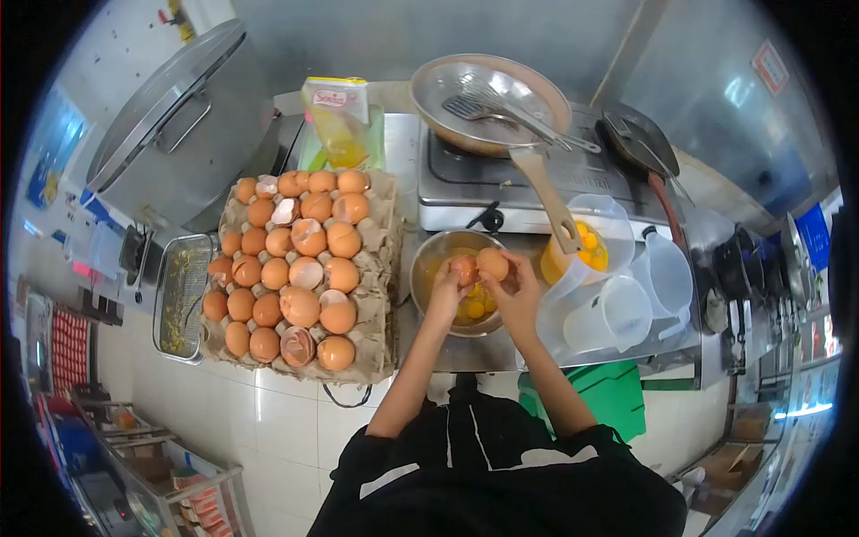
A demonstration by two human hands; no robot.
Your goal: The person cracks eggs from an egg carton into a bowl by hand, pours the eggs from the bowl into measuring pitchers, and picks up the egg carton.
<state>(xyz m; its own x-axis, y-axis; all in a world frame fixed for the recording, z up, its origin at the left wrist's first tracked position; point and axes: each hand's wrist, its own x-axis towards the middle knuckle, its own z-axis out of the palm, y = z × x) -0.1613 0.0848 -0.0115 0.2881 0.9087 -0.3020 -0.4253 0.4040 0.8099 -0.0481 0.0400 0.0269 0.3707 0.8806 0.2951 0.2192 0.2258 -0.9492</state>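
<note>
Over a metal bowl (420, 302), my two hands are close together. My left hand (446, 288) closes its fingers round a reddish-brown egg (463, 268). A paler brown egg (492, 262) is pinched in my right hand (516, 288), right beside the first one. Whether these are whole eggs or two shell halves, I cannot tell. Several yolks (476, 310) lie in clear egg liquid in the bowl. To the left, a cardboard egg tray (380, 304) carries many brown eggs (336, 353) and broken shells (306, 273).
Right of the bowl stand a plastic jug with yolks (587, 246) and white plastic jugs (617, 313). A frying pan (537, 80) sits on the gas stove (438, 192), its handle (548, 201) reaching toward the jugs. A large pot (170, 134) and a wire basket (183, 295) are left.
</note>
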